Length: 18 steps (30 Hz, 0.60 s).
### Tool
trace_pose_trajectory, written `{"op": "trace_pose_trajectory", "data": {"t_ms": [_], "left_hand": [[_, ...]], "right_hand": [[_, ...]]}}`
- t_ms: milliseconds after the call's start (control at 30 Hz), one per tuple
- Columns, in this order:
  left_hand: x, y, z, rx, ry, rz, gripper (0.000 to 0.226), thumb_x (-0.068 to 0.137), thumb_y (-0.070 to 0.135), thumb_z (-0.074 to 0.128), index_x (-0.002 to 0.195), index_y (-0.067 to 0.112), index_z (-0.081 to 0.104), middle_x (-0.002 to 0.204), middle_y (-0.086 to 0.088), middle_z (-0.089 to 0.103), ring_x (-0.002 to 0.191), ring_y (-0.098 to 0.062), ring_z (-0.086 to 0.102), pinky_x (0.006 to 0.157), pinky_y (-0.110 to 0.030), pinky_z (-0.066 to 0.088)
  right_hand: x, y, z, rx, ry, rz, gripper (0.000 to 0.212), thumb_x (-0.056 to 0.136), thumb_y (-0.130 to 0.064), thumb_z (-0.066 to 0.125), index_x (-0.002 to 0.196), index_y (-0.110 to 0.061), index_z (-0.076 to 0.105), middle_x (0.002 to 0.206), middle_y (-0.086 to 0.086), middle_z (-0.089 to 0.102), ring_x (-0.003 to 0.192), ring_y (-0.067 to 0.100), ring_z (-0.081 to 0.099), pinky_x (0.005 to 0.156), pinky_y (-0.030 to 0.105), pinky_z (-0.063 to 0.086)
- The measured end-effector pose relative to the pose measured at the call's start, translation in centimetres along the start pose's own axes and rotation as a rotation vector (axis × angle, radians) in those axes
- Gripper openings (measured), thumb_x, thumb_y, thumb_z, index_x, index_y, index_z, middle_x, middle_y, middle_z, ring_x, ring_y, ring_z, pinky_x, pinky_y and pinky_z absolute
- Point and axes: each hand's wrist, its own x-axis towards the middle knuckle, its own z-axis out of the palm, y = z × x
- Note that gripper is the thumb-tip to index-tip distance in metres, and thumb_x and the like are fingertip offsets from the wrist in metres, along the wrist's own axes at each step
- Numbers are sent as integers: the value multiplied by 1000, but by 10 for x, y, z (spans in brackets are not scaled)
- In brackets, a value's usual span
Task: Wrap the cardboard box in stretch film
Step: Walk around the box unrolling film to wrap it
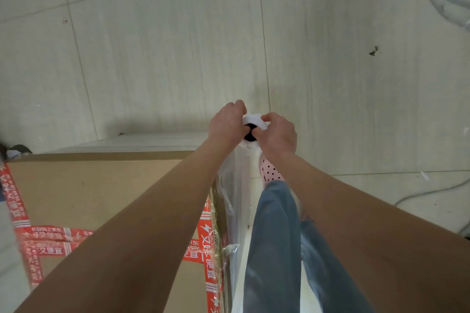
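Observation:
A large cardboard box [101, 185] with red printed tape fills the lower left, seen from above. A white roll of stretch film [250, 146] stands upright just past the box's right far corner, its dark core hole facing me. My left hand [227, 122] grips the roll's top rim from the left, and my right hand [278, 132] grips it from the right, thumbs at the core hole. Clear film [229, 201] runs down from the roll along the box's right side, crinkled over the red tape.
Pale tiled floor [165, 58] lies all around. My jeans leg [274, 249] and a pink dotted slipper [269, 171] are right of the box. A grey cable [429, 190] trails on the floor at right; dark items [15, 150] sit at the far left.

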Motion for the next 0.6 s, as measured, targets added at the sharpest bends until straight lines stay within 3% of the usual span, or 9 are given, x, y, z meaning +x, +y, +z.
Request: {"op": "trace_pose_trajectory", "data": {"t_ms": [200, 333, 467, 600], "left_hand": [[-8, -9, 3, -113, 6, 60, 61, 80, 25, 69, 135, 19, 42, 123, -7, 52, 110, -21, 54, 87, -32, 46], [-7, -5, 1, 90, -57, 125, 62, 85, 27, 64, 141, 28, 38, 121, -6, 58, 115, -23, 53, 88, -32, 44], [1, 10, -1, 262, -59, 198, 48, 88, 26, 56, 134, 34, 47, 123, 2, 54, 111, -20, 56, 78, -32, 45], [9, 18, -10, 266, -13, 117, 28, 87, 17, 53, 111, 22, 66, 107, -2, 58, 96, -22, 60, 68, -29, 41]], "right_hand": [[-6, 11, 1, 137, -61, 51, 38, 87, -18, 63, 124, -18, 54, 111, 4, 62, 85, 16, 56, 70, 24, 41], [-6, 15, -2, 201, -166, 169, 59, 83, -23, 69, 134, -17, 40, 114, 5, 57, 90, 22, 61, 71, 28, 48], [1, 11, -2, 135, -118, 115, 36, 84, -20, 63, 117, -20, 50, 98, 2, 59, 82, 20, 60, 67, 29, 46], [7, -2, -5, 91, -68, 28, 22, 85, -21, 61, 107, -24, 56, 90, -3, 59, 81, 19, 59, 67, 28, 44]]}}
